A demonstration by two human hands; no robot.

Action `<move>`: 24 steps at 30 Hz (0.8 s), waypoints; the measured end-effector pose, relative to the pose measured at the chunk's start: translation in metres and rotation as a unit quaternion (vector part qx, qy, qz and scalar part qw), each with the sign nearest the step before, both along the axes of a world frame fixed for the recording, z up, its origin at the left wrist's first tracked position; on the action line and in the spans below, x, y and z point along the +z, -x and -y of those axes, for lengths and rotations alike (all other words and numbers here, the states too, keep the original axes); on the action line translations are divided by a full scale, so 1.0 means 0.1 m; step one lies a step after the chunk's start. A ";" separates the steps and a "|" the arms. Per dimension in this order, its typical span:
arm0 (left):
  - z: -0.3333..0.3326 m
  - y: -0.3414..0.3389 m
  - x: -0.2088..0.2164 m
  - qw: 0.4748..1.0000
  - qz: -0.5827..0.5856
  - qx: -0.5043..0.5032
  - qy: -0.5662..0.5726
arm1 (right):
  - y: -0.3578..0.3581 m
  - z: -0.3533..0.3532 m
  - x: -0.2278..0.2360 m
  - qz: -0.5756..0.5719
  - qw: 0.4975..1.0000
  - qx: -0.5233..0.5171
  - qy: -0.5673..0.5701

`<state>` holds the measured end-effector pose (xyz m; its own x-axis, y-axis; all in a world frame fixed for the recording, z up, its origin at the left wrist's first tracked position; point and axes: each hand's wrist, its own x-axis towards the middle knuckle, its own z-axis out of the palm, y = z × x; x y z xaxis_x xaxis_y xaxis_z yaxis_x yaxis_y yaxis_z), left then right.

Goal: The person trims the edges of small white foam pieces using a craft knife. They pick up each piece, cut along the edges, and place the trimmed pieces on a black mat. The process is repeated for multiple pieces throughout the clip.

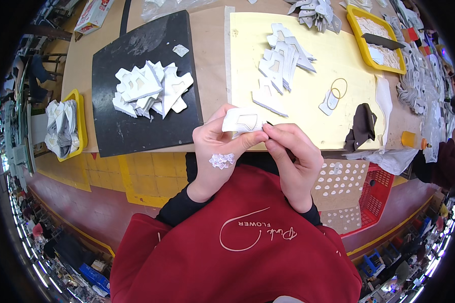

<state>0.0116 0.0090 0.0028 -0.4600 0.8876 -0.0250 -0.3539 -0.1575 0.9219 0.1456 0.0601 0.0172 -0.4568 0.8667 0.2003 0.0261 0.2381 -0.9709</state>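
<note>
Pinching one white cut-out piece (242,121), left hand (220,146) and right hand (293,151) meet fingertip to fingertip.

I can't see the lower edge of the white cut piece (243,121); my left hand (218,151) and right hand (292,156) fingers cover it. Top of frame cuts off the white stack (316,12) & cardboard box (93,15). Far-right piles: too blurred to ID.

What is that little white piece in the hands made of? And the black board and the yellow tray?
White piece: probably thin leather or stiff fabric; matte, flat, with a cut-out hole.
Black board: looks like hard rubber or plastic; dull, scuffed with pale marks.
Yellow tray: likely plastic; smooth, bright, with a moulded rim.
</note>
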 end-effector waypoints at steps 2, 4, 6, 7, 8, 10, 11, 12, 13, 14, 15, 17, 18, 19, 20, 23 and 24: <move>0.00 0.00 -0.02 1.000 -0.008 -0.001 -0.005 | -0.01 0.00 0.00 0.010 1.000 -0.001 -0.008; 0.00 0.01 -0.01 1.000 -0.027 -0.001 -0.008 | 0.00 0.00 0.00 0.015 1.000 -0.001 -0.016; 0.02 0.01 -0.01 0.999 -0.042 0.008 0.001 | 0.01 0.00 -0.01 0.015 1.000 -0.001 -0.025; 0.02 0.02 -0.01 0.999 -0.049 0.013 0.005 | 0.01 0.00 -0.01 0.014 1.000 -0.001 -0.027; 0.02 0.01 -0.01 0.998 -0.057 0.018 0.004 | 0.01 0.01 -0.01 0.014 0.999 0.000 -0.029; 0.02 0.00 -0.03 0.997 -0.074 0.030 0.002 | 0.03 0.02 -0.01 0.014 0.999 -0.004 -0.033; 0.02 0.00 -0.03 0.997 -0.067 0.034 -0.001 | 0.05 0.03 -0.01 0.015 0.999 -0.009 -0.035; 0.02 -0.02 -0.04 0.997 -0.060 0.038 -0.004 | 0.06 0.05 -0.01 0.016 0.999 -0.015 -0.036; 0.02 -0.02 -0.04 0.998 -0.053 0.041 -0.007 | 0.07 0.05 -0.02 0.008 0.999 -0.019 -0.040; 0.01 -0.02 -0.04 0.998 -0.048 0.039 -0.007 | 0.09 0.05 -0.04 0.001 0.999 -0.023 -0.043; 0.01 -0.02 -0.04 0.998 -0.042 0.038 -0.006 | 0.10 0.05 -0.04 -0.007 0.999 -0.026 -0.046; 0.01 -0.01 -0.02 0.999 -0.038 0.032 -0.008 | 0.04 0.04 -0.01 -0.003 0.999 -0.003 0.034; 0.01 -0.01 -0.01 0.999 -0.040 0.026 -0.011 | 0.02 0.04 0.00 -0.001 0.997 0.008 0.074; 0.01 0.00 0.00 0.999 -0.042 0.020 -0.014 | 0.01 0.03 -0.01 -0.007 0.998 0.015 0.059; 0.01 0.00 -0.01 0.999 -0.043 0.018 -0.015 | 0.01 0.02 -0.03 -0.013 0.999 0.022 0.043; 0.00 0.01 -0.01 0.999 -0.042 0.016 -0.012 | 0.00 0.00 -0.03 -0.004 0.999 0.030 0.011; -0.01 0.01 0.00 0.999 -0.039 0.017 -0.007 | 0.00 -0.01 -0.02 0.004 1.000 0.030 0.004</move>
<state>0.0110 0.0095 0.0032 -0.4894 0.8717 0.0248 -0.2754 -0.1815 0.9440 0.1460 0.0607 0.0148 -0.5094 0.8392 0.1903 0.0198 0.2326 -0.9724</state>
